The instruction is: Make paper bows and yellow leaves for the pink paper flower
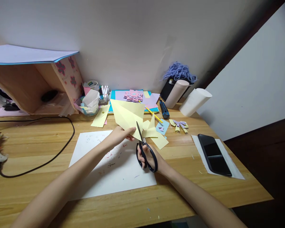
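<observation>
My left hand (pixel 121 136) pinches a creased sheet of pale yellow paper (pixel 126 114) by its lower part, thumb on top. In my right hand (pixel 153 157) is a pair of black-handled scissors (pixel 154 158), fingers through the loops. The blades point up and away, and one lies across the front of the yellow paper near its right side. Whether they are cutting at this instant I cannot tell. Under both hands lies a white sheet (pixel 92 180) with coloured marks. Yellow paper scraps (pixel 161 141) rest just right of the held paper.
A yellow pencil (pixel 154 114), a utility knife (pixel 164 110) and a paper bow (pixel 180 124) lie beyond my right hand. A phone (pixel 215 155) is at the right. A black cable (pixel 54 161) curves across the left, near a cardboard box (pixel 68 82). Paper rolls (pixel 195 102) stand behind.
</observation>
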### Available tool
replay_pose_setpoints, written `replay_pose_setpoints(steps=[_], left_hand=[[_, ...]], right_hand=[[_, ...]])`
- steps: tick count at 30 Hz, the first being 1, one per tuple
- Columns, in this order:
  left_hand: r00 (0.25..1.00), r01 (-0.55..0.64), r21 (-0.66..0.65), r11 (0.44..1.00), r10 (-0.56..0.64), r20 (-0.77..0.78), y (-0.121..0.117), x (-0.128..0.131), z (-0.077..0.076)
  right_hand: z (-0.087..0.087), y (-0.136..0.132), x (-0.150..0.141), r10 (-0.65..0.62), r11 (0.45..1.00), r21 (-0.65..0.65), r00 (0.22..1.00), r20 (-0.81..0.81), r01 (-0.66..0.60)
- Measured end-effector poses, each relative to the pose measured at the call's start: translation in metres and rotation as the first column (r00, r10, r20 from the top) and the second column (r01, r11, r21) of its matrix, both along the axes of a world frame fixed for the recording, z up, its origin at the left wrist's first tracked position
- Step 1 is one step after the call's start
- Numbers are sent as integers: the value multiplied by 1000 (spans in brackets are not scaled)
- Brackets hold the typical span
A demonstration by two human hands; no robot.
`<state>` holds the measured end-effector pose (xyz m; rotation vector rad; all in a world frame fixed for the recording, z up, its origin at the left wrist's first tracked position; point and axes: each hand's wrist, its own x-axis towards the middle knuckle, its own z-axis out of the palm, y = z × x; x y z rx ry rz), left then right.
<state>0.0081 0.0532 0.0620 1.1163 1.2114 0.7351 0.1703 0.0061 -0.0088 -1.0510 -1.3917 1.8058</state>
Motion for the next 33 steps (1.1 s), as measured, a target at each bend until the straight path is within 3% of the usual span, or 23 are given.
replay_pose_setpoints(steps=[7,14,21,28,33], left_hand=[[1000,4,0,1000,-4,20,0,0,1],[998,56,22,998,-56,19,3,-3,-5],[990,132,54,990,-134,33,2,-3,-9],[993,118,41,992,-119,20,0,-1,-9],[994,109,26,994,-109,29,1,-1,-9]], right_hand=[[13,-2,-2,-37,999,-6,998,41,37],[6,-2,-1,40,999,-30,999,-7,-41],[5,-2,-2,3,999,-54,999,-49,-6],[-4,0,-2,-37,990,-142,990,-137,18],[-4,1,-2,-50,994,-100,993,-108,39]])
